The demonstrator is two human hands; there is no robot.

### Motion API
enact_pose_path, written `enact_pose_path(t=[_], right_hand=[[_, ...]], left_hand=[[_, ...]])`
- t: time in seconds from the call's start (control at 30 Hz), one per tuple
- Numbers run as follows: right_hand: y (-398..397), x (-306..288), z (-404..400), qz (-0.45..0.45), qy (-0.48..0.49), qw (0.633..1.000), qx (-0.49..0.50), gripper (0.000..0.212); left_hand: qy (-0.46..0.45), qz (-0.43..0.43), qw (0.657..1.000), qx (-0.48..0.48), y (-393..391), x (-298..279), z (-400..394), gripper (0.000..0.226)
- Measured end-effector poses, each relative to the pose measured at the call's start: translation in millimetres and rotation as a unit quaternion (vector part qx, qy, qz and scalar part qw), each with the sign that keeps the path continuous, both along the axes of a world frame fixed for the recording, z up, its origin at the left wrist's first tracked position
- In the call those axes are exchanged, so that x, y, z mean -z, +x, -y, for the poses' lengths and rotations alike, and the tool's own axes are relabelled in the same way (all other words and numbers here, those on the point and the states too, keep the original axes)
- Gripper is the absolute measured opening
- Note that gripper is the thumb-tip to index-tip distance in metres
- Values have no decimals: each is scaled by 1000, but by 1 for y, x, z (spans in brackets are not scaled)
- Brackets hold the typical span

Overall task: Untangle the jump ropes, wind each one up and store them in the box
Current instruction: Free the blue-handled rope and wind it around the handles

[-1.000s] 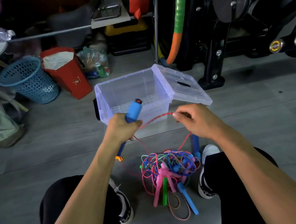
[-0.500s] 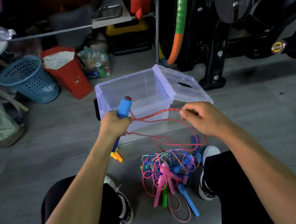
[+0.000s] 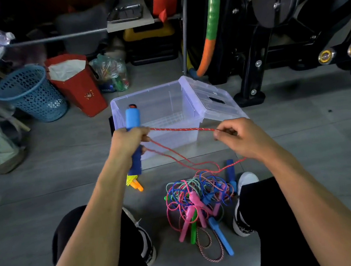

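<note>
Over the grey floor, person's left hand (image 3: 128, 140) grips blue handle (image 3: 133, 124) upright; right hand (image 3: 238, 136) pinches red rope (image 3: 183, 129) taut btwn them. Clear box (image 3: 157, 113) w/ lid open sits just behind; tangled ropes (image 3: 198, 197) lie btwn shoes.

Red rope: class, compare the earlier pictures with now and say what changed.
The left hand has raised the blue handle more upright. The right hand has drawn the red rope out taut between the hands. Both grips stayed, as did the box and the tangled pile.
</note>
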State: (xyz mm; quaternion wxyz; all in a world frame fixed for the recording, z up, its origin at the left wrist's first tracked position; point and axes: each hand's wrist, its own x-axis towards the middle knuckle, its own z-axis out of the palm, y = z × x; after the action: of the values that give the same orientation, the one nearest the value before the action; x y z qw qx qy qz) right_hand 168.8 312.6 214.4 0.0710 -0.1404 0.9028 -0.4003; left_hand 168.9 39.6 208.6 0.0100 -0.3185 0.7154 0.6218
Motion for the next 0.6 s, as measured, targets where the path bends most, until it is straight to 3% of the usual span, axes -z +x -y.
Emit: enact_pose_path(t=[0.07,0.1,0.2,0.3,0.37,0.43,0.5,0.53,0.6], right_hand=[[3,0,-3,-13,-8,1000,-14,17],[4,1,-1,-16,-10,999,-27,16],[7,6,13,-8,-19,997,-69,15],[8,9,26,-4,-38,996,-76,17],[9,8,28,16,-70,995,-63,18],[9,7,22,28,-74,996,-34,20],[7,6,12,32,-63,997,-11,19],[6,6,8,35,-61,997,-9,18],[5,6,2,28,-52,998,-18,16]], left_hand=[[-147,30,985,86,5,6,-3,15],[-159,20,979,122,7,6,-11,16],[-39,-28,970,239,17,-5,-45,19],[2,-11,935,354,28,-14,-66,17],[34,-26,949,312,26,-11,-66,19],[87,-49,982,162,16,-7,-54,19],[108,-61,992,37,5,-6,-36,18],[74,-52,996,15,2,-4,-28,18],[-75,-5,995,58,2,5,-15,20]])
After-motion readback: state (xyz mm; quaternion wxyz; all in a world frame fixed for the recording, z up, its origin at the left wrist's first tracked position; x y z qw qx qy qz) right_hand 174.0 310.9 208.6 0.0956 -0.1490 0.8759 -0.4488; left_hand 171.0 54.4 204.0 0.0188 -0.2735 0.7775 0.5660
